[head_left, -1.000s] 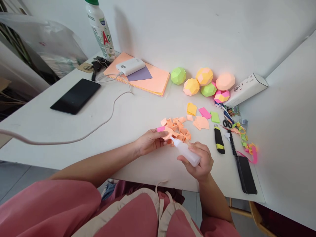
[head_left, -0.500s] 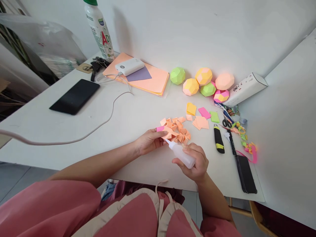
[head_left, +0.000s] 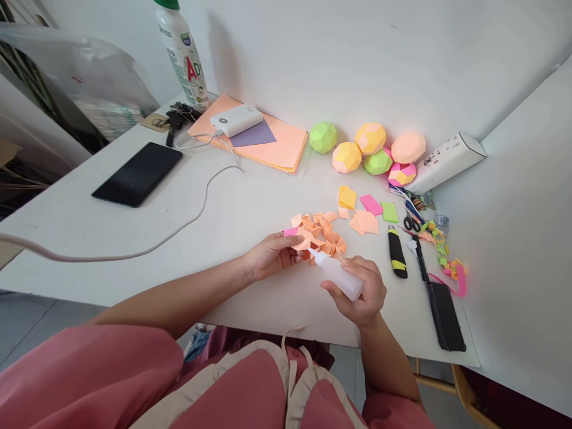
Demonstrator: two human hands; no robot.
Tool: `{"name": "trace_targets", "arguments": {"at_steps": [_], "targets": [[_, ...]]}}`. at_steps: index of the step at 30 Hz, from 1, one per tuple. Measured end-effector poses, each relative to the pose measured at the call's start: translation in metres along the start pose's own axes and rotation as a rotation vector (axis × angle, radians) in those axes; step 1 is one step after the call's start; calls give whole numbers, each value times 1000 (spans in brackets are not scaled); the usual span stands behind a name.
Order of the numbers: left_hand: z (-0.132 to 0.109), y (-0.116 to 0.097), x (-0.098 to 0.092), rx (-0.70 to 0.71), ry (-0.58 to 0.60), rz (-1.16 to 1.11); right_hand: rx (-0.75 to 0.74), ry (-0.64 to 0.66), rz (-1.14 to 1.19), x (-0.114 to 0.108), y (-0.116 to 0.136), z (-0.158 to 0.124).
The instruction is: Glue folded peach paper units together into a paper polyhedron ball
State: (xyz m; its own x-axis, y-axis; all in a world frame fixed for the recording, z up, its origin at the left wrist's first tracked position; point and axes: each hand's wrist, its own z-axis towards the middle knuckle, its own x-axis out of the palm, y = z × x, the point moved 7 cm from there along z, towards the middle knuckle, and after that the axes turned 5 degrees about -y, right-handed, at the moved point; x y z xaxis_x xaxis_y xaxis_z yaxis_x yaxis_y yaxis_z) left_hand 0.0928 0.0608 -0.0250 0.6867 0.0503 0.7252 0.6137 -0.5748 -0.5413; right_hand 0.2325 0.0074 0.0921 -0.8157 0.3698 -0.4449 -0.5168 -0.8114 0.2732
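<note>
Between its thumb and fingers, my left hand [head_left: 273, 256] pinches a folded paper piece [head_left: 302, 241], peach with a pink part [head_left: 291, 232] at its left end. My right hand [head_left: 364, 289] is wrapped round a translucent white squeeze bottle [head_left: 340, 276]. The bottle tilts up to the left, its thin nozzle [head_left: 313, 252] at the edge of the held paper; whether it touches is too small to tell. Just behind the hands lies a pile of folded peach pieces [head_left: 329, 231]. Peach [head_left: 367, 221], yellow [head_left: 347, 197], pink [head_left: 370, 204] and green [head_left: 389, 212] paper pieces lie beyond.
Several faceted paper balls [head_left: 370, 139] sit along the wall. On the right are a cutter [head_left: 397, 252], scissors [head_left: 412, 223], a black case [head_left: 445, 316] and paper scraps. A tablet [head_left: 137, 174], cable [head_left: 179, 229], power bank [head_left: 236, 120] and tall bottle [head_left: 184, 59] stand or lie left.
My right hand and the squeeze bottle have moved slightly to the right, so the nozzle has shifted along the held paper. My left hand has barely moved.
</note>
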Motion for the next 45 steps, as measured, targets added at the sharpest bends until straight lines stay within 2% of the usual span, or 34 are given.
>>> {"name": "trace_targets", "arguments": {"at_steps": [3,5,11,14,16,18,22,25,30,39,42,45], "targets": [[0,0,-1,6,-10,-9,55,7,21,-1,-4,-1],[1,-1,-1,11,-11,-11,147,-14,52,-3,-11,-3],[0,-3,0,2,-33,-38,607,-184,212,-13,-61,-17],[-1,-4,1,7,-15,-46,814,-109,248,-7,-88,-26],[-1,-4,1,14,4,-48,920,-9,142,-4,-103,-32],[0,-5,0,25,20,-54,915,82,-85,-6,-111,-34],[0,-6,1,41,43,-58,791,310,-447,0,-116,-34],[-2,-7,2,42,39,-65,774,422,-555,4,-119,-37],[-3,-9,1,41,26,-71,803,523,-605,6,-125,-42],[-2,-9,0,39,6,-68,835,590,-640,8,-127,-50],[-3,-9,-1,35,1,-69,730,525,-631,8,-122,-47],[-3,-9,-1,37,2,-73,579,388,-587,8,-110,-39]]}}
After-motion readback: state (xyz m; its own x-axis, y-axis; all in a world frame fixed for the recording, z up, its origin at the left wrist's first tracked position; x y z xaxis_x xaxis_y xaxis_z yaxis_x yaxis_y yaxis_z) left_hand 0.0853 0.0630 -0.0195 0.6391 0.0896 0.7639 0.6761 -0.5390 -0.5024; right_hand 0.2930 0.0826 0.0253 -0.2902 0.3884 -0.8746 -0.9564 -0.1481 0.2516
